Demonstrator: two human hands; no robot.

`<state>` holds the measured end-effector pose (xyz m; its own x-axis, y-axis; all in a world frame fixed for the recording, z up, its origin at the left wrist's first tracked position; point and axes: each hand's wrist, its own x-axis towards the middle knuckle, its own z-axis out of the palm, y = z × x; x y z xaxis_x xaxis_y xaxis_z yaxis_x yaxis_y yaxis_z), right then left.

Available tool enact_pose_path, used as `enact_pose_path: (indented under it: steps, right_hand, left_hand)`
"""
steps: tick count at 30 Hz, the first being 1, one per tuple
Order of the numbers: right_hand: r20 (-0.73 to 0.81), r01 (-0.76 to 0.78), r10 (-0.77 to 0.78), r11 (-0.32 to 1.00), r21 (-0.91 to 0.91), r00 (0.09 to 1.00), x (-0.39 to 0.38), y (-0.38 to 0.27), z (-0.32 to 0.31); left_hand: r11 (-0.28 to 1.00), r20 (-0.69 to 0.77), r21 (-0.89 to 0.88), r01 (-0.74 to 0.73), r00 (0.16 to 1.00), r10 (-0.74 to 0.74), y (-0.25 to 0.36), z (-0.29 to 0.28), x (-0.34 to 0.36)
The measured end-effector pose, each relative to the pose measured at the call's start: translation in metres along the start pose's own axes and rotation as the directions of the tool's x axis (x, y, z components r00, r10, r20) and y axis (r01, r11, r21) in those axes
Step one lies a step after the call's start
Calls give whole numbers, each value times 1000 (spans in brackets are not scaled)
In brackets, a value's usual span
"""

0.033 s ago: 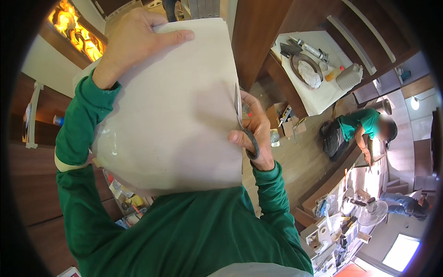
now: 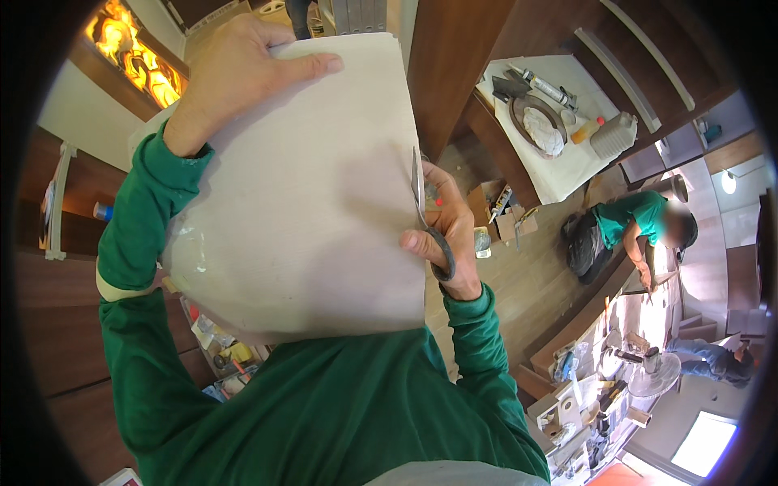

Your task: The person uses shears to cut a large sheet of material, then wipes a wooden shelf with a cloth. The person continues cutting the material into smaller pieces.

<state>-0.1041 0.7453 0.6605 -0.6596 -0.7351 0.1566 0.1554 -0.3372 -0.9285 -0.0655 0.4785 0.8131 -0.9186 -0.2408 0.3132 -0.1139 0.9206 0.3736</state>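
Observation:
A large off-white sheet (image 2: 300,194) spreads in front of my chest, its lower part bowing toward me. My left hand (image 2: 239,77) grips its far left edge, thumb lying on top and the other fingers out of sight behind. At the sheet's right edge, my right hand (image 2: 454,223) is closed round a pair of scissors (image 2: 442,253) with dark handles. One metal blade lies over the sheet along that edge, pointing away from me; the other blade is hidden.
To the right, a covered worktop (image 2: 559,174) holds a caulking gun (image 2: 545,85), a brown ring-shaped piece and a grey jug (image 2: 613,136). An open cardboard box (image 2: 506,215) sits on the floor. A person in green (image 2: 636,223) kneels farther right, near a cluttered bench and a fan (image 2: 655,374).

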Motion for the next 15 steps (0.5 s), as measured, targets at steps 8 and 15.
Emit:
enact_pose_path:
  steps: [8,15]
  right_hand:
    - [-48,-94,94,996,-1,994,0,7,3]
    - [45,-23,23,1000,-11,999,9,-7,-11]
  left_hand:
    - [1000,44,-15,8,999,-7,-11,9,8]
    - [997,37,-69,-45,998,48,-3,14,14]
